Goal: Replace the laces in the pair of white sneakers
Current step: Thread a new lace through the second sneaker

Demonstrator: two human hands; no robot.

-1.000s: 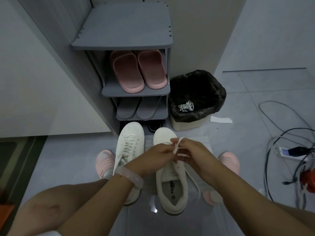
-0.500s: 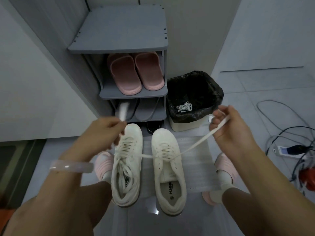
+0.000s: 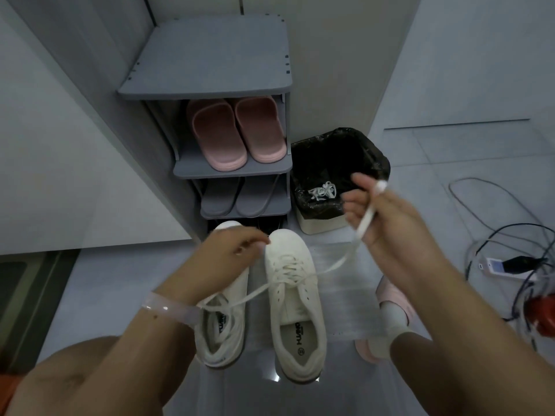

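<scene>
where grey tiles point(image 3: 450, 181) meet wall, shoe rack point(image 3: 207, 58); bin point(image 3: 339, 163) beside

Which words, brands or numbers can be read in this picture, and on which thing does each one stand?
"HUANQ", as far as it reads: on the insole of the right sneaker.
A small number in a circle below it: too small to read.
Dark print on the insole of the left sneaker: partly hidden, unreadable.
No other text can be read.
</scene>
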